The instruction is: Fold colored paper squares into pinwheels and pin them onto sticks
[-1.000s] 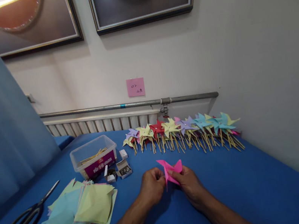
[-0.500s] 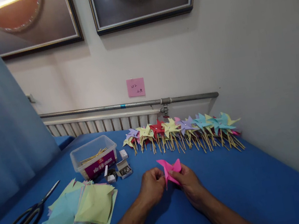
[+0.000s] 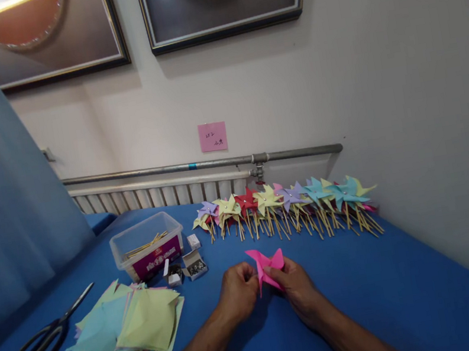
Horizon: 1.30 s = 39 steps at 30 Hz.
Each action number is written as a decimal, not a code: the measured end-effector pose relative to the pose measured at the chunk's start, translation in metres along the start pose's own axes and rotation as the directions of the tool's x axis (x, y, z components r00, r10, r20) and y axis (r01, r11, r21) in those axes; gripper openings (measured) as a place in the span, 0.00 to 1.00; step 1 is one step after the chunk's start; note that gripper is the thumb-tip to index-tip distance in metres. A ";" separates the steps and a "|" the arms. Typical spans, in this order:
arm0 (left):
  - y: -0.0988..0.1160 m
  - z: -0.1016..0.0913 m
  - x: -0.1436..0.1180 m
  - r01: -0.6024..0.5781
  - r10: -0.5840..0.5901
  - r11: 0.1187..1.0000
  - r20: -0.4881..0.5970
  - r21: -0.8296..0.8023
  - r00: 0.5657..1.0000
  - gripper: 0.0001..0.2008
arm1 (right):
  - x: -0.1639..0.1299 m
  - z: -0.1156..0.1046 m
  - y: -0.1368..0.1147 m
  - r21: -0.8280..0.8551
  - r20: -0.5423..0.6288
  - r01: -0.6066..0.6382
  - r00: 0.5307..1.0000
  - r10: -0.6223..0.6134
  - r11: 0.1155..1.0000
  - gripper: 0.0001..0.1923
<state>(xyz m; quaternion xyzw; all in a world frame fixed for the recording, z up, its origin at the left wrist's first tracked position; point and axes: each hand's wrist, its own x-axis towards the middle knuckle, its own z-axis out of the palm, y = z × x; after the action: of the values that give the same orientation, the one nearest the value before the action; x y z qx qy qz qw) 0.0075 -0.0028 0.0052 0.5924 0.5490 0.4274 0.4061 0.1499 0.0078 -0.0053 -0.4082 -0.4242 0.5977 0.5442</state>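
A bright pink paper pinwheel with folded-in blades is gripped by my right hand, the thumb pressed over its middle. No stick shows on it. At the pinwheel's left edge, my left hand is closed, thumb and forefinger pinched together. Whatever sits in that pinch, if anything, is hidden or too small to make out. Left of my hands lie small open boxes, one a box of metal pushpins, the other a box with dark contents.
Finished pinwheels on sticks lie in a row along the back. A clear plastic tub holds thin wooden sticks. Stacked coloured paper and black-handled scissors are at the left. A small closed box stands beside the tub.
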 end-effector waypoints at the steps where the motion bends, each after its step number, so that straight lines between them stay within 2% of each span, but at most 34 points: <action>1: -0.001 0.000 0.000 -0.005 0.005 1.000 0.001 -0.002 1.000 0.07 | 0.000 0.000 0.000 -0.004 -0.003 0.004 1.000 -0.004 1.000 0.18; 20: -0.001 0.002 0.000 -0.003 0.002 1.000 -0.018 -0.023 1.000 0.08 | -0.001 0.001 -0.001 -0.017 -0.004 -0.003 1.000 0.003 1.000 0.18; 39: 0.005 0.001 -0.002 -0.003 0.004 1.000 -0.026 0.023 1.000 0.08 | 0.001 0.000 0.000 -0.029 -0.006 0.000 1.000 0.000 1.000 0.16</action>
<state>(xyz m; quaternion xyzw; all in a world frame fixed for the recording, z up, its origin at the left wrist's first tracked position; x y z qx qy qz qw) 0.0102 -0.0054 0.0098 0.5925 0.5580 0.4293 0.3913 0.1500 0.0091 -0.0053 -0.4178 -0.4314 0.5901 0.5396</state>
